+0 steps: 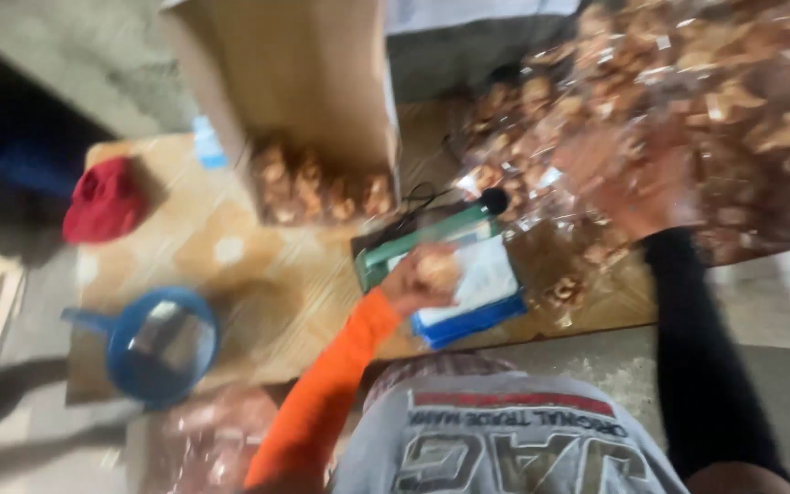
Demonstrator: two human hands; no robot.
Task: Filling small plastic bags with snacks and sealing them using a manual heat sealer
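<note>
The left hand (427, 279), fingers clamped on a small packet of snacks (438, 271), is over the sealing machine (441, 274); beside it the right hand (637, 197) grips the big clear bag (688, 101), largely full.

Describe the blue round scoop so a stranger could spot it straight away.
Start at the wooden board that lies on the grey floor and go to its near left corner. There sits the blue scoop, a round bowl with a short handle pointing left. The red cloth farther back is soft and shapeless; the scoop alone is blue, round and rigid.
</note>
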